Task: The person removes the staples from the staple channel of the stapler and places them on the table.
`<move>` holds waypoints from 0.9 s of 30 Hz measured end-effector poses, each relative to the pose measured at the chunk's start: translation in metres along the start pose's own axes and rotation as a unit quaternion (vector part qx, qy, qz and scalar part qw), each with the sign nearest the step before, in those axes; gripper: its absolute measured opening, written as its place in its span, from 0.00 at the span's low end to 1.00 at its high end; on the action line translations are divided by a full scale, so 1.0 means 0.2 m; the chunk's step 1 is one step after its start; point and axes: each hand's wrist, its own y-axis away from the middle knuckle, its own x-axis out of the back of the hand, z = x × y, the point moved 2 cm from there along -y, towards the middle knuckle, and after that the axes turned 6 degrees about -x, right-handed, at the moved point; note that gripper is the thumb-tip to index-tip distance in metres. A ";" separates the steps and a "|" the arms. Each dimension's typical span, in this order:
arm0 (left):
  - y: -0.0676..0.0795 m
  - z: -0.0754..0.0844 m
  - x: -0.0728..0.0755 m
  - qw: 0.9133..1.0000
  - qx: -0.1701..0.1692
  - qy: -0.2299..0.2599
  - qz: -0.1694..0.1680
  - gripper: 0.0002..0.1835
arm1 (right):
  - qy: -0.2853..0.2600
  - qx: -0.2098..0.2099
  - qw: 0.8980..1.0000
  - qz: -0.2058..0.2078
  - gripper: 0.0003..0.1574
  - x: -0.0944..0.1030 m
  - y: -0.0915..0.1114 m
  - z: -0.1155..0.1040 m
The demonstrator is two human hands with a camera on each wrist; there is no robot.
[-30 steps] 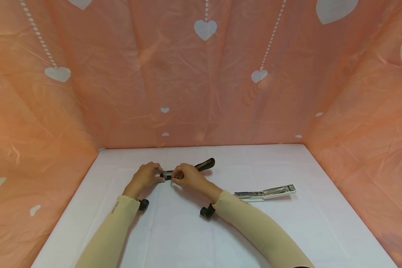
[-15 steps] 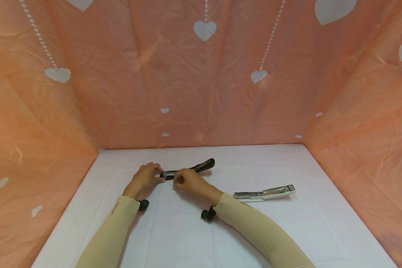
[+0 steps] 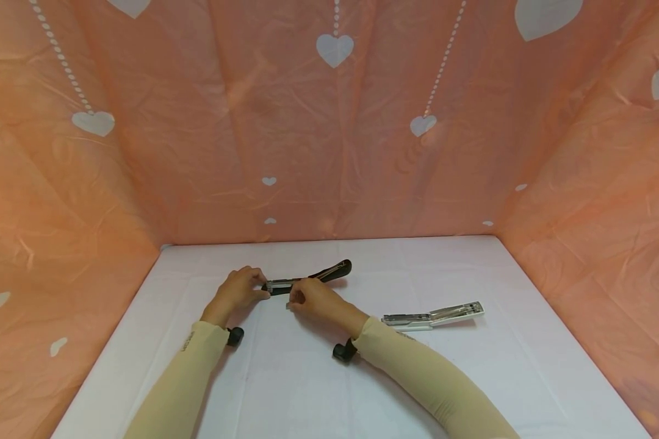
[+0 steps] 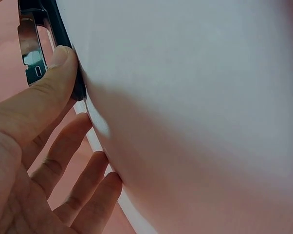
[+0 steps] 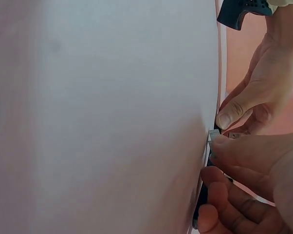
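A black stapler [image 3: 335, 271] lies opened out on the white table, its top arm tilted up to the right. My left hand [image 3: 235, 291] holds the stapler's left end, and in the left wrist view the thumb [image 4: 63, 58] presses on its dark base. Just in front of the stapler's middle, my right hand [image 3: 320, 300] pinches a short grey strip of staples [image 5: 214, 134] between thumb and forefinger. The right hand hides part of the stapler in the head view.
A second stapler [image 3: 456, 313], white with its metal inside showing, lies opened out to the right, beyond my right forearm. An orange curtain [image 3: 329, 152] with white hearts rises behind the table [image 3: 285, 378] and along both sides.
My right hand has drawn back slightly from the black stapler, to the right and towards me, with the staple strip showing at its fingertips. My left hand has stayed in place.
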 end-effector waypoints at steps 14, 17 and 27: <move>-0.01 0.01 -0.01 1.000 -0.012 -0.003 0.001 0.16 | 0.027 -0.014 1.000 -0.002 0.02 0.01 0.01 0.00; -0.01 0.02 0.00 1.000 -0.018 -0.009 0.002 0.17 | 0.038 -0.020 0.999 -0.006 0.01 0.01 0.02 -0.01; 0.02 -0.02 0.02 1.000 -0.017 0.020 -0.006 0.24 | 0.105 -0.011 0.994 0.037 0.08 0.15 0.12 -0.03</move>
